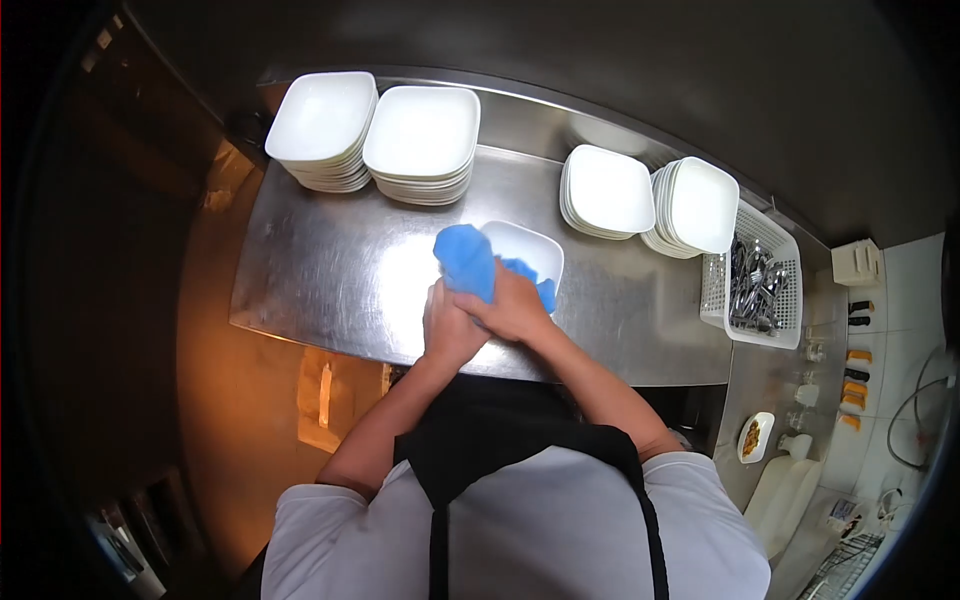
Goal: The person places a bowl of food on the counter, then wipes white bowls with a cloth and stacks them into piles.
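Both of my hands meet over the steel counter with a bunched blue cloth (465, 262) between them. My left hand (452, 322) is closed on its lower part, the fingers mostly hidden. My right hand (514, 303) crosses against the left and is closed on the cloth too, with more blue fabric showing beyond its fingers. Just beyond the hands is a white square dish (528, 245), partly covered by the cloth and my right hand. I cannot tell whether the dish rests on the counter or touches a hand.
Two tall stacks of white dishes (420, 130) stand at the back left of the steel counter (330, 255). Two more stacks (607, 188) are at the back right, beside a white basket (790, 290) of cutlery. Farther right lies a small dish of food (763, 425).
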The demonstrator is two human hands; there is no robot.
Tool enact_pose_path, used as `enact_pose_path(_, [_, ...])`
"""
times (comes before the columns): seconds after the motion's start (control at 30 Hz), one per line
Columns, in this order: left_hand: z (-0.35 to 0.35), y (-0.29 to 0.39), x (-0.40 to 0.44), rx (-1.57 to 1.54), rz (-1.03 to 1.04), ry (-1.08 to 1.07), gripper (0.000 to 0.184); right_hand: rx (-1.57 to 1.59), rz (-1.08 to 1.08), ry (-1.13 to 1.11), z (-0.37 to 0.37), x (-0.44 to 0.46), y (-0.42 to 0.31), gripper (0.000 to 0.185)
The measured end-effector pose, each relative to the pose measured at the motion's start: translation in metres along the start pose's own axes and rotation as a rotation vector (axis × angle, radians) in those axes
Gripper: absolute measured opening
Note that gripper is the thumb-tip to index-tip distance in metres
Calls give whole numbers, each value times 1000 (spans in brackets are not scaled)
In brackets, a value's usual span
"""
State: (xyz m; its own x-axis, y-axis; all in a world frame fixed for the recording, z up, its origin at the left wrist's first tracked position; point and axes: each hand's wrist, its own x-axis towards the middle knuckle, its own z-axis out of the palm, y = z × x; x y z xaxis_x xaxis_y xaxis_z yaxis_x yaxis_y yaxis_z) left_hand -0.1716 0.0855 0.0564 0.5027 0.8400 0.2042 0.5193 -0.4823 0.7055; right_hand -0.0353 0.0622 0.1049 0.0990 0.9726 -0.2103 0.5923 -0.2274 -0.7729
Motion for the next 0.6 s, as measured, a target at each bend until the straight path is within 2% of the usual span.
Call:
enact_pose_path(0.03, [-2, 4, 0, -12, -17, -8, 84, 62, -28, -46, -9, 3, 3, 61])
enact_pose_path(0.13, [-4, 9, 0, 95, -57, 118, 99, 1173, 115, 30, -28, -4, 21, 57])
enact_pose_path(0.2, [-12, 10, 7, 176, 27, -87, 104, 1287, -38, 310, -68, -18, 14, 49])
enact_pose_path(0.27, [-32, 30, 20, 341, 158, -328, 103, 1230, -133, 504, -103, -31, 11, 49])
enact_pose_path(0.3, [-28, 27, 25, 323, 293, -392, 81, 1138, -155, 572, -111, -37, 20, 48])
enact_pose_path(0.4, [-4, -1, 38, 612, 627, -465, 57, 835, -211, 789, -127, -49, 41, 44])
enact_pose_path(0.43, [-1, -1, 40, 534, 605, -441, 44, 727, -217, 870, -126, -58, 44, 42])
enact_pose_path(0.47, [-5, 8, 43, 320, 393, -504, 44, 619, -218, 950, -122, -66, 48, 40])
enact_pose_path(0.53, [-18, 38, 49, -101, -35, -612, 44, 707, -204, 1039, -98, -74, 47, 43])
enact_pose_path(0.57, [-26, 57, 52, -289, -236, -572, 41, 632, -275, 971, -81, -77, 39, 45])
enact_pose_path(0.6, [-14, 56, 46, -315, -24, -425, 40, 555, -342, 904, -64, -74, 28, 48])
